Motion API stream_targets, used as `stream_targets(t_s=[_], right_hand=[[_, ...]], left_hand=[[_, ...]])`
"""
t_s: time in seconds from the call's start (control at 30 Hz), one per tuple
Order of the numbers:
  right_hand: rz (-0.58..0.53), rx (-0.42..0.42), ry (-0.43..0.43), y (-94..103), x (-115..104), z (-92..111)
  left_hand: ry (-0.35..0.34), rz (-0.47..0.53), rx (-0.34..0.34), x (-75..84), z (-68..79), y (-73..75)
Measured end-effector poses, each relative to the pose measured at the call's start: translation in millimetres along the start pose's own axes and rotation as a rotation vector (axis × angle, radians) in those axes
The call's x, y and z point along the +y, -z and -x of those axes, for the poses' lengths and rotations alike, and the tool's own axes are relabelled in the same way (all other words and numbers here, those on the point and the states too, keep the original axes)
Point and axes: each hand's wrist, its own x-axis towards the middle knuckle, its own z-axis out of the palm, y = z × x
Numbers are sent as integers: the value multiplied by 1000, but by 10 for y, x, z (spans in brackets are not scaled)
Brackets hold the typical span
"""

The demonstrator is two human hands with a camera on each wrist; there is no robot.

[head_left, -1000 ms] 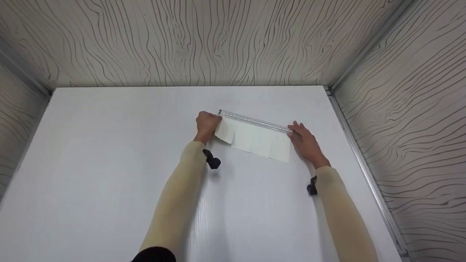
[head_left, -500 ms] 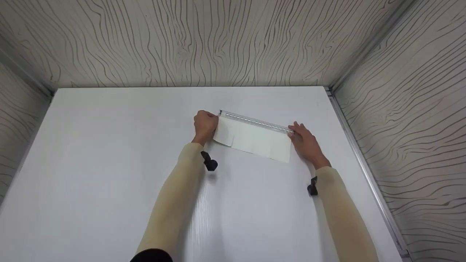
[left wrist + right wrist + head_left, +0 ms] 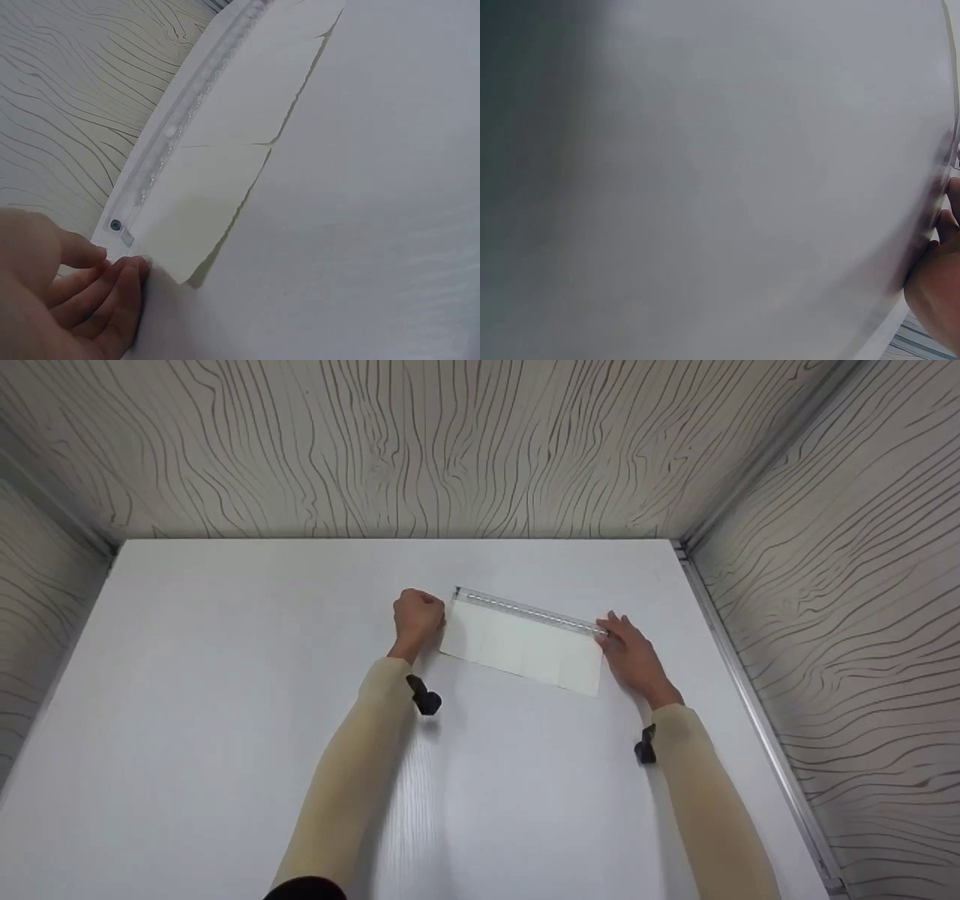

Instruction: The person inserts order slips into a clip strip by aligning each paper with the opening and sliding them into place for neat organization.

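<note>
A pale paper sheet lies aslant on the white tabletop. In the left wrist view the paper has a rough lower edge and slits crossing it. Along its upper edge lies a clear plastic ruler-like strip, whose near end has a small dark-ringed hole. My left hand has curled fingers and pinches the paper's left edge by the strip's end; the left wrist view shows this hand at the corner. My right hand holds the strip's right end between thumb and fingers. The right wrist view catches only part of this hand.
The white tabletop spreads around the paper. Wood-grain panels stand at the back and on the right, with a metal rail along the table's right edge.
My left hand has slid a little to the left and down. The paper's left flap, raised earlier, now lies nearly level with the rest. My right hand and the clear strip stay nearly still.
</note>
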Motion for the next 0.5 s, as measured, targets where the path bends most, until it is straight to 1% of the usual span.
stream_targets(t_s=[0.27,0.4,0.5], right_hand=[[-6,-12,-3,5,6,-19],[-17,-9,-7,22,6,-20],[-25,-9,-24,15,3,-12]], left_hand=[[10,-20,3,-49,11,103],[-19,-19,8,-65,5,166],[-48,-6,-6,-83,-2,225]])
